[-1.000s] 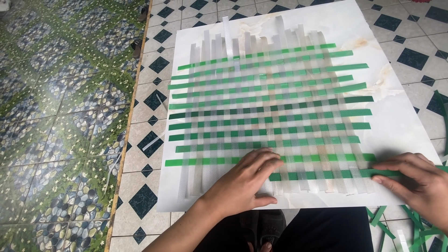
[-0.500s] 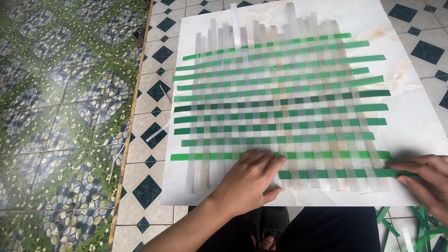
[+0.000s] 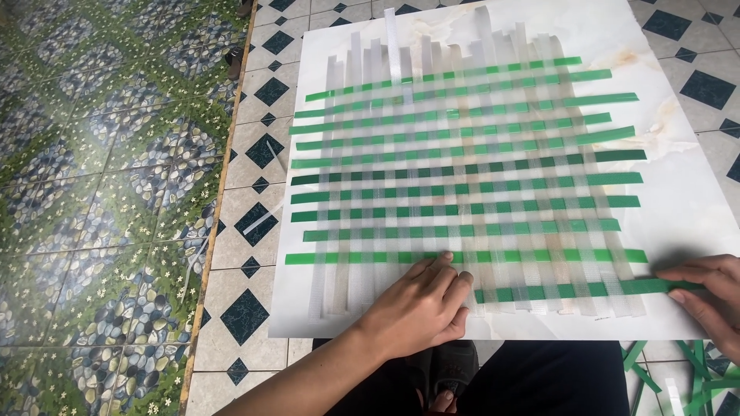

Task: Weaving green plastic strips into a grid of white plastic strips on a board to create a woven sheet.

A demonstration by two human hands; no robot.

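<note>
Head camera looks down: left hand [image 3: 420,304] lies flat, fingers spread, pressing the near edge of the woven mat [image 3: 462,177] of green and clear strips. Right hand [image 3: 709,296] pinches the end of the lowest green strip [image 3: 570,290], which runs between both hands. Mat rests on a white marble-look board [image 3: 694,208] over patterned floor tiles [image 3: 254,223].

Glossy green plastic strips [image 3: 462,185] interlace with translucent, mesh-textured white strips [image 3: 432,154] on a smooth marble-look board [image 3: 694,208] (polished); the floor tiles [image 3: 254,223] shine.
</note>
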